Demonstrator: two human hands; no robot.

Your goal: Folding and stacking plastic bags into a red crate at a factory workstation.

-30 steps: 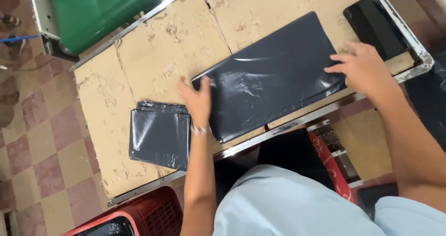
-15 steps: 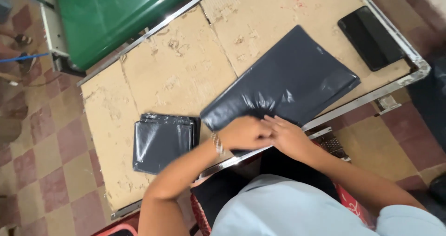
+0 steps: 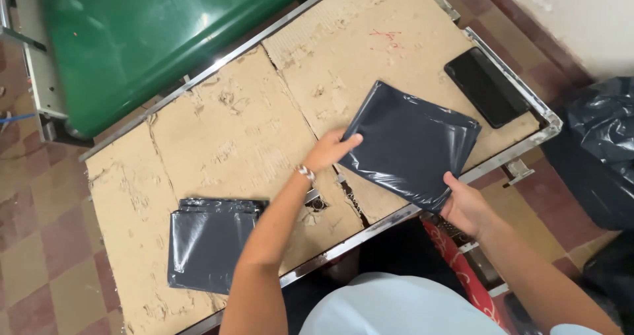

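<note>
A worn cardboard-covered surface (image 3: pixel 224 137) with a metal frame fills most of the view, and a large green machine body (image 3: pixel 165 38) stands beyond its far edge, well away from both hands. On the floor to the right of the right hand, past the corner of the surface, sits a bulging dark plastic sack (image 3: pixel 604 150).

The folded dark grey plastic bag (image 3: pixel 413 143) lies between the two hands, slightly tilted, its near edge hanging over the near rail of the surface. The left hand (image 3: pixel 328 151) has its grip on the bag's left edge, fingers laid flat on top with the thumb out of sight, so I cannot tell whether it pinches or only presses. The right hand (image 3: pixel 465 206) has its grip pinching the bag's near right corner, thumb on top and fingers curled below.

To the left of the left forearm, well apart from both hands, a stack of folded dark plastic bags (image 3: pixel 211 242) rests flat on the cardboard. Beyond the right hand, near the far right corner of the surface, lies a black phone (image 3: pixel 487 87), screen up. A beaded bracelet (image 3: pixel 305 173) circles the left wrist.
</note>
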